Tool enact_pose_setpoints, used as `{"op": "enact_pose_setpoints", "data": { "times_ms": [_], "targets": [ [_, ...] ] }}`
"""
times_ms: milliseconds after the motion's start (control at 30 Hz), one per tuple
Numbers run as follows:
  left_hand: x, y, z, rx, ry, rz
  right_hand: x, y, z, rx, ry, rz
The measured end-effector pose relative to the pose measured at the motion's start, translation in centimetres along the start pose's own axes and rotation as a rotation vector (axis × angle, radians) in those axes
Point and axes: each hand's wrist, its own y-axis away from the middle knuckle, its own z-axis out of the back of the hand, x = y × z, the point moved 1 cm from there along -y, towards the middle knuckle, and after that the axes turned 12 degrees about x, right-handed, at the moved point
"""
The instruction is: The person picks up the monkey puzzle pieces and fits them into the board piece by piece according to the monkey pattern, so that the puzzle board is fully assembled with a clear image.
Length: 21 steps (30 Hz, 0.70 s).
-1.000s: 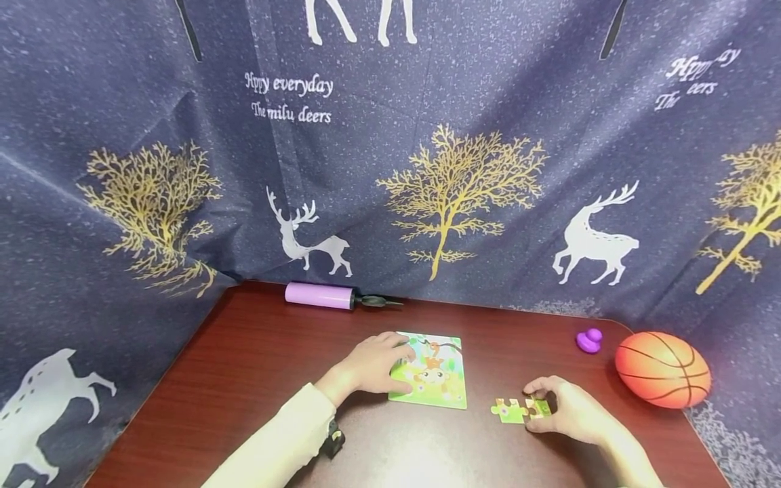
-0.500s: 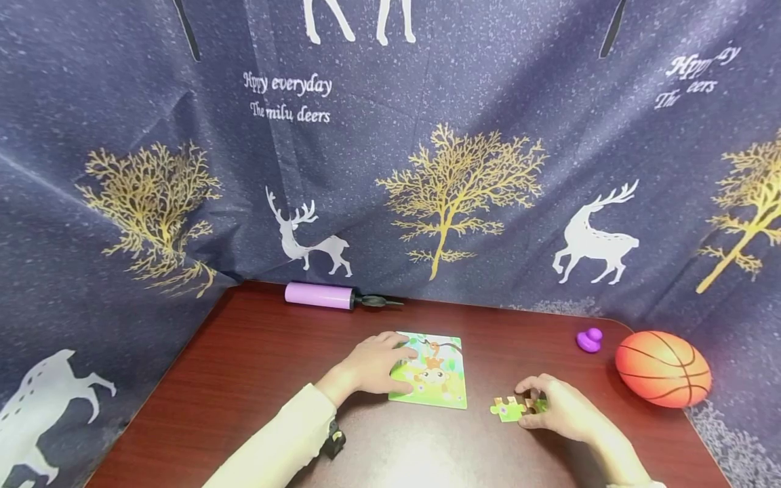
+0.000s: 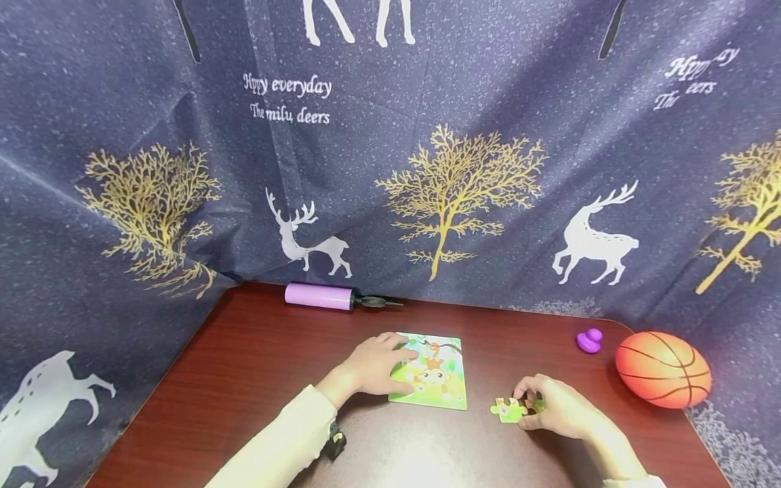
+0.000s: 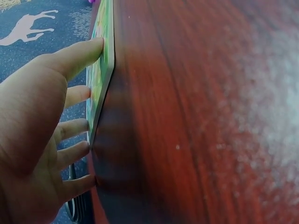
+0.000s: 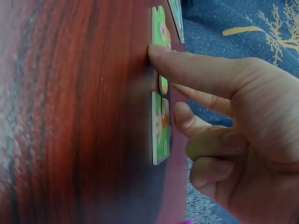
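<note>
A square jigsaw puzzle (image 3: pixel 434 376) with a monkey picture lies on the table; in the left wrist view its edge (image 4: pixel 111 51) shows side-on. My left hand (image 3: pixel 377 366) rests spread over its left side, thumb and fingertips on it. To the right lie two loose green puzzle pieces. With thumb and index finger, my right hand (image 3: pixel 558 407) pinches the left puzzle piece (image 3: pixel 508 410) at its right end. Beneath the palm sits the other puzzle piece (image 5: pixel 160 130), mostly hidden in the head view, apart from the first by a small gap.
A lilac hand pump (image 3: pixel 320 296) lies along the back edge of the table (image 3: pixel 256 379). At the right stand a purple rubber duck (image 3: pixel 589 340) and an orange basketball (image 3: pixel 663 369). A dark deer-print cloth (image 3: pixel 390 224) hangs behind.
My right hand has shifted slightly left, from the right puzzle piece to the end of the left one. My left hand stays on the puzzle.
</note>
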Motion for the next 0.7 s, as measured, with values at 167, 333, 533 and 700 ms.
{"op": "enact_pose_setpoints", "data": {
  "times_ms": [167,333,533,700],
  "targets": [
    [-0.3,0.1,0.3,-0.008,0.013,0.000,0.3,0.1,-0.4,-0.037,-0.011,-0.025],
    [-0.5,0.0,0.3,-0.017,0.019,0.013,0.3,0.4,-0.8,-0.074,-0.052,-0.005],
    [-0.4,-0.1,0.1,-0.022,0.020,0.016,0.1,0.8,-1.1,-0.107,-0.051,0.021],
    [-0.3,-0.2,0.2,-0.023,0.021,0.014,-0.2,1.0,-1.3,-0.129,-0.035,0.050]
  ]
}}
